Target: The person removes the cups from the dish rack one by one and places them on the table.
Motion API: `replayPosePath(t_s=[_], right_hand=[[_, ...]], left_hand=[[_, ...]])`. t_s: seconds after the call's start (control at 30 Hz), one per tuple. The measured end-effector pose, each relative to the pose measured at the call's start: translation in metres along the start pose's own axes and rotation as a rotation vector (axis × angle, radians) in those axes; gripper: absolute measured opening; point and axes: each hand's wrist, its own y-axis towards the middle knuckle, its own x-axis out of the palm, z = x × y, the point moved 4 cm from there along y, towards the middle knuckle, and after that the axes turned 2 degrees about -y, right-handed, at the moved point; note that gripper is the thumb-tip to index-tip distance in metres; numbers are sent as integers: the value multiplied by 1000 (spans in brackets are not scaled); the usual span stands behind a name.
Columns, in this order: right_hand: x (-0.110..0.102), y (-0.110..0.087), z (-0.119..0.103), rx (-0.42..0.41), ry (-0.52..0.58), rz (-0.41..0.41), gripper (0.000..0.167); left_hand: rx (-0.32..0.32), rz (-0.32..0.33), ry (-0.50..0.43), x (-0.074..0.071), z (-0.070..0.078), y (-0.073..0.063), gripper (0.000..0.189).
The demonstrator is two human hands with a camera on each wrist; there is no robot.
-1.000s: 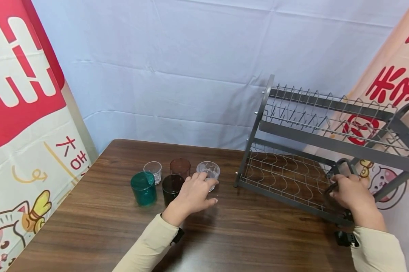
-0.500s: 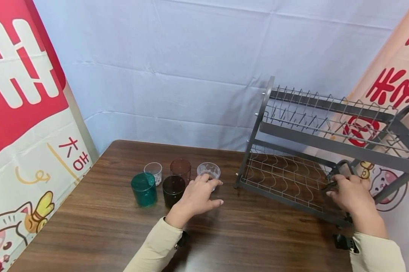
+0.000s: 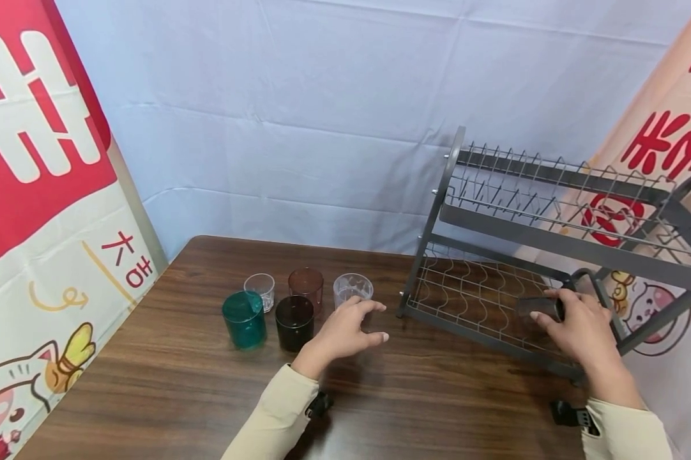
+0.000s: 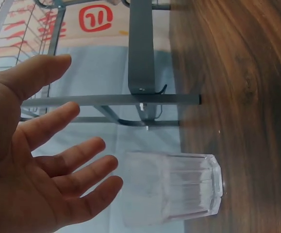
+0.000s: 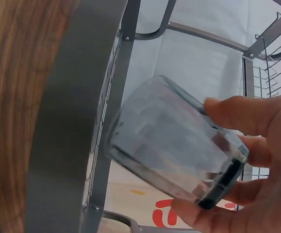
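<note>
My right hand (image 3: 581, 327) grips a grey-tinted drinking glass (image 5: 172, 138) by its thick base. The glass is tilted, its rim pointing at the lower tier of the grey dish rack (image 3: 495, 342), over which it hangs in the head view. Fingers and thumb spread round the base in the right wrist view. My left hand (image 3: 342, 331) is empty, its fingers loosely bent and apart. Beside it a clear faceted glass (image 4: 176, 187) stands upright on the table, partly covered by the hand in the head view.
Left of my left hand stand a dark glass (image 3: 295, 326), a reddish-brown glass (image 3: 306, 286), a teal glass (image 3: 244, 321) and a small clear glass (image 3: 260, 291) on the wooden table (image 3: 167, 370). The rack's upper wire tier (image 3: 512, 198) overhangs the lower one.
My right hand has moved left from the rack's right end, carrying the grey glass over the lower tier. My left hand has drifted slightly right, uncovering more of the dark glass.
</note>
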Motion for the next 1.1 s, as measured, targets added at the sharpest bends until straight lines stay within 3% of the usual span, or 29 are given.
replayPosePath(t_s=[0.23, 0.5, 0.6, 0.87, 1.1], right_hand=[[5, -1, -4, 37, 60, 49, 47], [13, -3, -10, 13, 112, 69, 47], [15, -3, -10, 23, 158, 45, 49], [31, -4, -6, 104, 486, -89, 52], [48, -3, -3, 132, 732, -105, 48]], left_hand=[[-33, 51, -165, 3, -2, 5, 43], [-56, 105, -194, 8, -3, 6, 41], [-56, 119, -246, 9, -4, 7, 40], [-103, 115, -479, 8, -5, 7, 41], [-123, 81, -599, 14, -2, 11, 48]])
